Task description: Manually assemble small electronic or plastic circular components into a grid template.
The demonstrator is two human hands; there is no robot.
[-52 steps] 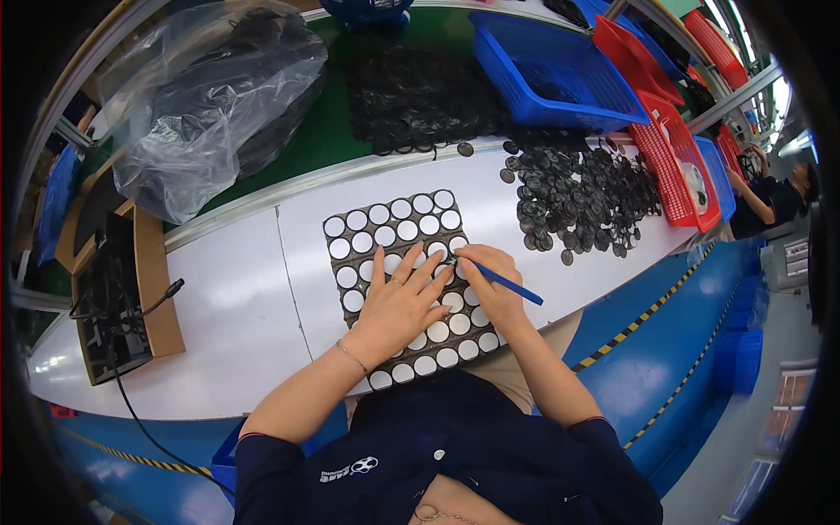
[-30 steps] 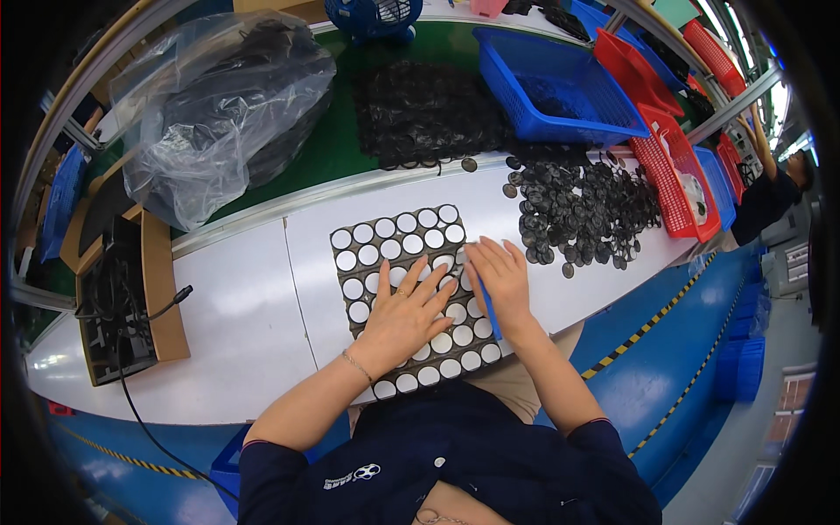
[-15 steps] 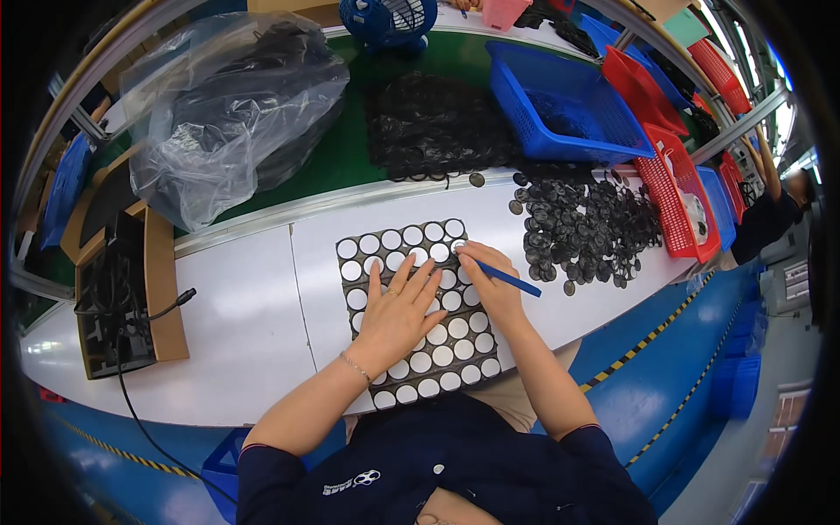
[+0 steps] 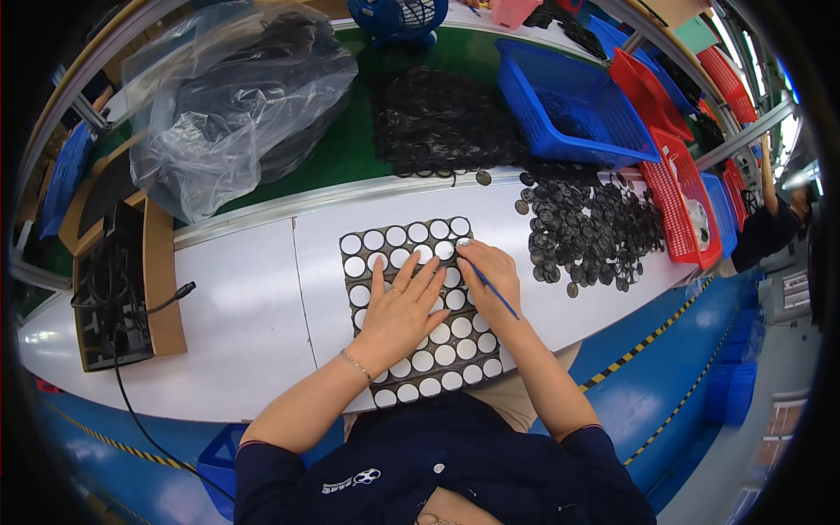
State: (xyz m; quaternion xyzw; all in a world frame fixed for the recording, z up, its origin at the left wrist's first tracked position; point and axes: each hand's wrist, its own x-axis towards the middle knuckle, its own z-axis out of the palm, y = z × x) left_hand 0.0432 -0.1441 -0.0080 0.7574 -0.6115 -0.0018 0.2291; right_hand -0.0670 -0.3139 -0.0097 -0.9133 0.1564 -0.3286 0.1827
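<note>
A dark sheet (image 4: 357, 281) lies on the white tabletop, carrying rows of round white discs (image 4: 429, 386). Flat on its middle rests my left hand (image 4: 398, 311), fingers spread and covering several discs; it holds nothing. At the sheet's upper right, my right hand (image 4: 492, 278) is closed in a pinch around a slim blue pen-like tool (image 4: 503, 302). Its fingertips touch a disc near the right edge, and they hide the tool's tip. The tool's free end slants down toward my right wrist.
Loose black discs (image 4: 586, 227) are heaped right of the sheet, beside a red basket (image 4: 678, 197). Behind stand a blue basket (image 4: 573, 149), a black pile (image 4: 437, 122) and a clear plastic bag (image 4: 254, 114). At left is a cardboard box (image 4: 166, 289) with cables.
The blue tool has swung in my right hand, its free end now pointing down along the wrist instead of out to the right. My left hand stays spread on the sheet.
</note>
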